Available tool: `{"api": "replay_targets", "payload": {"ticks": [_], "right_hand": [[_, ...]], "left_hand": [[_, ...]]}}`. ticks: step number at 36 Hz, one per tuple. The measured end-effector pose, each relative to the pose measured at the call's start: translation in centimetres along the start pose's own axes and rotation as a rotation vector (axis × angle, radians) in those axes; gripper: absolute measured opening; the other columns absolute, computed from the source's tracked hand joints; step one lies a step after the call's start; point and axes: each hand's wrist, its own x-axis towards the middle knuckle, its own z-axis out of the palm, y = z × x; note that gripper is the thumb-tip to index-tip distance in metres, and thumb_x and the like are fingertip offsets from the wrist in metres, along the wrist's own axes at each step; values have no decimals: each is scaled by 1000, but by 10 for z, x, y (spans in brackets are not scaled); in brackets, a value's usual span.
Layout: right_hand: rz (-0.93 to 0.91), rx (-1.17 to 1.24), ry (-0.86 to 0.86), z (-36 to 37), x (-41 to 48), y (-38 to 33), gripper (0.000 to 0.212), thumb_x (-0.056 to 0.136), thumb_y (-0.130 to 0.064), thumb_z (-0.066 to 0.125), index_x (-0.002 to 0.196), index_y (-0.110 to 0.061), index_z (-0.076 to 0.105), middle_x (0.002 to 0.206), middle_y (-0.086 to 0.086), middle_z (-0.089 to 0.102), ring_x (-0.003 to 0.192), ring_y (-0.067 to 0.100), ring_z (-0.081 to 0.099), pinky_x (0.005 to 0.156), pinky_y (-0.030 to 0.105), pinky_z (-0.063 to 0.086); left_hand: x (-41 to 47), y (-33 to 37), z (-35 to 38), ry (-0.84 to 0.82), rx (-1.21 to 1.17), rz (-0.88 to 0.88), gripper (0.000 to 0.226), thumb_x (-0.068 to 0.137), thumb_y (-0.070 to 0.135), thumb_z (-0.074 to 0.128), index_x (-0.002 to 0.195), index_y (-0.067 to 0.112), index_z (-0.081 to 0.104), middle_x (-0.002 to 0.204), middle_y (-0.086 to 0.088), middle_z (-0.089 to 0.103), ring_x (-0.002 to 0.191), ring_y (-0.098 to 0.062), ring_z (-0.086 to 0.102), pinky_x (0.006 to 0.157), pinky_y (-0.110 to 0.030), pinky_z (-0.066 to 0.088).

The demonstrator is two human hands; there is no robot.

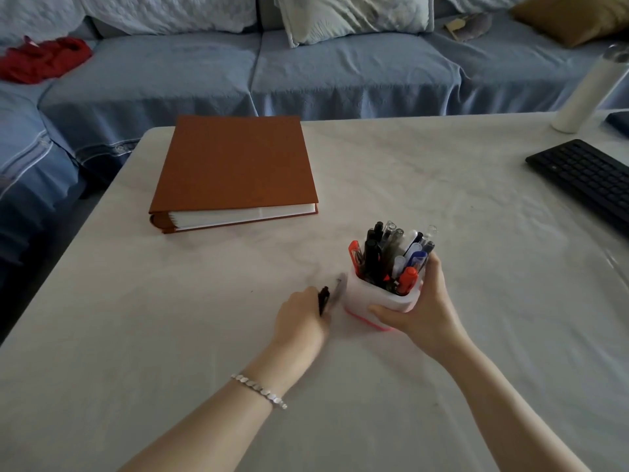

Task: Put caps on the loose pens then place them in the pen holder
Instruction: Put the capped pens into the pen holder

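Curled fingers of the left hand [303, 321] hold two pens at once: one black pen [323, 299] and one grey pen [338, 287]. Both lie side by side, low over the table [136, 335], just to the left of the pen holder [381, 301]. Their long way runs from the person out toward the far side of the table, leaning a little to the right. They are blurry, so I cannot tell if they have caps on or if they touch the table. One silver bracelet [258, 391] sits on the left wrist.

Next comes the one pen holder, white with a pink bottom edge, standing on the table. It is full of pens [391, 257], more than ten, packed too tight to count right. Two have red caps, one has a blue cap, and the others are black, grey or clear. They stand up on end, tops up, fanning out a bit.

On the right, the right hand [422, 311] wraps round the holder, thumb on the near side and fingers behind it.

Far left, one red cloth [41, 59] lies on the blue sofa [170, 73]. One brown book [235, 165] lies flat on the table. Far right stand one white bottle [585, 90] and one black keyboard [585, 178].
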Motion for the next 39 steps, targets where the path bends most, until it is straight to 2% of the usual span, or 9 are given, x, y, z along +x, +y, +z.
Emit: {"api": "replay_targets", "payload": {"ticks": [5,8,10,13,16,19,24,31,39], "right_hand": [[-28,-65,17,1,-1,-1,88,62,21,69,132,-7,25,107,-16,46,81,-30,48,56,-4,40],[-29,-70,14,3,-3,-5,85,63,24,66,131,-8,26,102,-18,45,77,-29,49,54,-4,39],[-41,-77,15,4,-2,-7,84,63,24,67,129,-10,27,102,-18,45,77,-29,50,54,-3,40],[-63,-120,32,3,0,-2,86,61,20,71,127,-15,29,104,-18,47,82,-27,50,59,-3,40],[-68,-143,43,2,2,1,86,59,17,73,125,-17,31,106,-19,48,86,-25,50,62,-3,40],[-62,-158,50,2,1,2,87,59,13,76,126,-19,31,107,-21,47,86,-27,48,63,-3,39],[-52,-169,53,1,2,6,92,57,11,77,132,-14,29,109,-19,48,88,-25,48,63,-1,41],[-63,-140,48,1,1,3,90,60,15,74,132,-11,28,108,-21,47,88,-28,46,62,-1,41],[-33,-162,56,1,5,11,101,48,-12,81,133,-24,26,124,-6,50,101,-14,51,68,7,46]], "left_hand": [[2,-24,-6,42,-99,44,21,95,22,38,101,4,47,102,-20,55,87,-36,54,68,-36,37],[5,-25,-18,136,-427,12,5,94,13,39,92,13,43,99,-17,55,76,-26,58,68,-37,44],[6,-19,-31,240,-670,50,18,94,8,39,82,21,38,91,-10,55,69,-13,61,70,-38,49],[2,-2,-58,375,-894,223,24,94,5,40,84,27,40,86,5,58,63,3,60,69,-22,50],[-4,20,-84,439,-1069,472,32,92,-1,39,97,30,45,84,10,60,77,-9,61,71,-20,49],[-5,41,-97,476,-1155,639,34,88,1,40,106,29,46,85,9,59,88,-17,62,75,-25,48],[-1,68,-83,438,-1168,603,24,86,1,44,92,25,46,84,9,62,81,-25,55,69,-43,46],[-7,68,-56,320,-1137,507,26,87,-9,44,83,16,40,80,-1,62,74,-7,59,74,-23,47],[-16,61,-75,371,-1326,615,24,84,2,44,92,24,41,78,5,64,78,-17,67,79,-42,53]]}}
